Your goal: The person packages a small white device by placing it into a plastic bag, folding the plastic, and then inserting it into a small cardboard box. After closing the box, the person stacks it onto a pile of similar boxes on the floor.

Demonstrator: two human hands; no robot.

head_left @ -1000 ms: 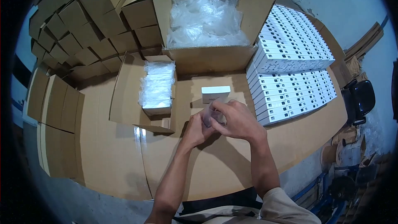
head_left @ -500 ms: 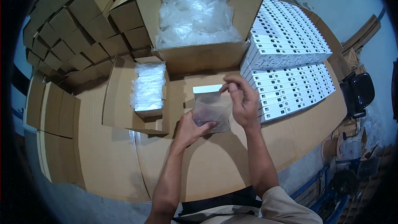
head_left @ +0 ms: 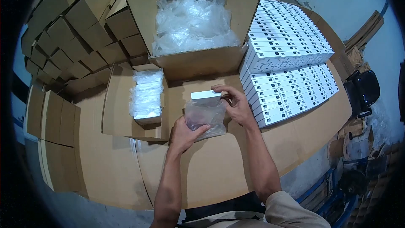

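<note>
My left hand [head_left: 187, 134] grips a clear plastic bag [head_left: 205, 116] by its lower left part, the thumb lying across the front. A white box [head_left: 206, 95] shows above the bag's upper edge, its lower part covered by the bag in this view. At the box's right end is my right hand [head_left: 237, 106], index finger over the top corner and the other fingers curled beside the bag. Left of my hands, a small open carton [head_left: 165, 120] holds a row of bagged white boxes [head_left: 146, 95].
A large open carton [head_left: 198, 65] full of loose plastic bags [head_left: 192, 25] stands behind my hands. To the right are stacked rows of white boxes [head_left: 291, 88]. Brown cartons [head_left: 80, 29] pile up at the back left, with more cartons [head_left: 59, 143] at the left edge.
My right hand has come down from above the bag to the white box's right end and closed there. The left hand keeps its hold on the bag.
</note>
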